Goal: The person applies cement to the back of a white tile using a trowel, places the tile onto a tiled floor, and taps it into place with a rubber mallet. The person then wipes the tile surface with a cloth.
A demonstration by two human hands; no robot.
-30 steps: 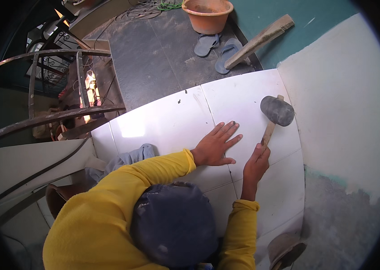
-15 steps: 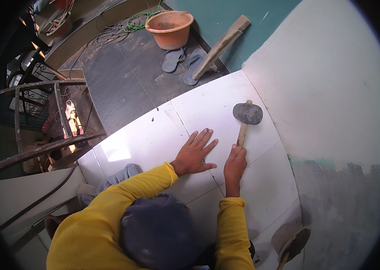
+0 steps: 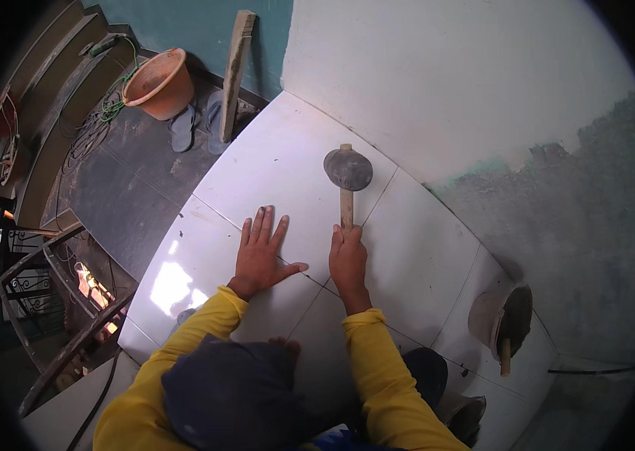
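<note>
My left hand (image 3: 259, 258) lies flat with fingers spread on the white floor tiles (image 3: 257, 174), beside the crossing of several joints. My right hand (image 3: 349, 263) is wrapped round the wooden handle of a rubber mallet (image 3: 348, 170). The dark, rounded mallet head points away from me over the tiles; whether it touches them I cannot tell. Yellow sleeves cover both my forearms. A rounded dark-blue cloth shape (image 3: 231, 395) between my arms hides the tiles below it.
Near the wall (image 3: 475, 83) on the right stands a dirty container (image 3: 499, 319) with a stick in it. At the far left are an orange bucket (image 3: 160, 84), sandals (image 3: 182, 128), a leaning wooden plank (image 3: 237, 71) and curved steps (image 3: 47, 135). A metal railing (image 3: 77, 342) borders the left.
The whole view has turned, so the bucket, plank and tiles sit farther left and more of the right wall shows. My left hand stays flat, and my right hand still grips the mallet.
</note>
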